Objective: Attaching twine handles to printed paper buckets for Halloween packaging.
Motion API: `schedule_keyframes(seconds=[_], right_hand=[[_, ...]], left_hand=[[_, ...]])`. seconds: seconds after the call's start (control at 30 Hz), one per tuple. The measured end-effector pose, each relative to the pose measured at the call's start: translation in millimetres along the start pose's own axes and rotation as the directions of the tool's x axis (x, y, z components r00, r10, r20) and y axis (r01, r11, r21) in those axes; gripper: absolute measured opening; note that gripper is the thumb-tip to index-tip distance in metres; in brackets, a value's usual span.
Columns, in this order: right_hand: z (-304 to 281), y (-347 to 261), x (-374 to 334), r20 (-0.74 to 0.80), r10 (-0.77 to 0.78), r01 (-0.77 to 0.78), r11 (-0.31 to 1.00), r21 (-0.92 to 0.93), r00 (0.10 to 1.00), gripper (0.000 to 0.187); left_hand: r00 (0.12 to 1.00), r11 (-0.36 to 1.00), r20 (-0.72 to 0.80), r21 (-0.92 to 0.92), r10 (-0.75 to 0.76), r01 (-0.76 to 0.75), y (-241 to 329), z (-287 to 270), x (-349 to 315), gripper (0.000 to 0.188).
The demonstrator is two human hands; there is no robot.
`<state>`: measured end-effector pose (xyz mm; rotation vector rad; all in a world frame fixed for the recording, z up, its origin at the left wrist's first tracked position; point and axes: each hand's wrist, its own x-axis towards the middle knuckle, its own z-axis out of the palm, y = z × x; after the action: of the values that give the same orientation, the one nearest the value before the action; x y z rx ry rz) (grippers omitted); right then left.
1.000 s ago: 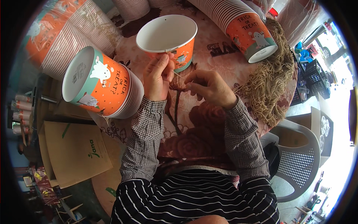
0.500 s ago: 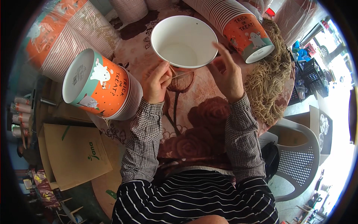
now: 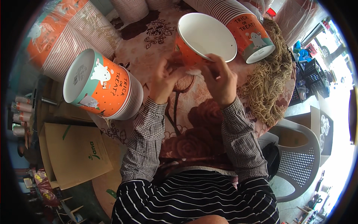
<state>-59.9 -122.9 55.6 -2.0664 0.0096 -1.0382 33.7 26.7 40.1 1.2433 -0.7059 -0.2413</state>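
Note:
I hold an orange paper bucket (image 3: 203, 37) with a white inside, tilted with its mouth toward me, above the patterned table (image 3: 194, 127). My left hand (image 3: 164, 80) touches its lower orange side, blurred by motion. My right hand (image 3: 220, 78) grips the near rim, fingers closed on it. A small pale bit (image 3: 193, 71), perhaps a cord end, shows between my hands; what it is stays unclear.
A nested stack of orange buckets (image 3: 108, 87) lies on its side at my left, another stack (image 3: 246, 30) at the back right. Wrapped stacks (image 3: 59, 33) sit far left. A heap of tan cord (image 3: 270, 74) lies on the right; a plastic chair (image 3: 298, 156) and flat cardboard (image 3: 74, 153) stand below.
The bucket has swung from facing straight up to tilting rightward. Both hands rose and closed in on its near rim; my left hand moved right, off the table.

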Motion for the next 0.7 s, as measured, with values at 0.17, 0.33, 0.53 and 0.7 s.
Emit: schedule_keyframes(seconds=[0.17, 0.33, 0.53, 0.7], right_hand=[[2.8, -12.6, -2.6, 0.321, -0.025, -0.039, 0.980, 0.193, 0.947, 0.063], [3.3, -17.7, -3.3, 0.514, -0.025, -0.220, 0.885, 0.410, 0.858, 0.057], [-6.8, -0.3, 2.4, 0.486, 0.131, -0.499, 0.356, 0.790, 0.864, 0.028], [-13.7, 9.4, 10.6, 0.369, 0.243, -0.437, 0.362, 0.824, 0.897, 0.020]], left_hand=[[0.963, 0.993, -0.259, 0.105, 0.071, -0.045, -2.5, 2.6, -1.7, 0.056], [0.785, 0.946, -0.528, 0.209, 0.323, -0.248, 7.2, -8.0, -6.4, 0.038], [0.995, 0.994, 0.040, -0.055, -0.088, 0.090, 2.1, 9.7, -16.3, 0.060], [0.905, 0.860, 0.321, -0.336, -0.278, 0.384, 1.8, 7.5, -16.0, 0.054]])
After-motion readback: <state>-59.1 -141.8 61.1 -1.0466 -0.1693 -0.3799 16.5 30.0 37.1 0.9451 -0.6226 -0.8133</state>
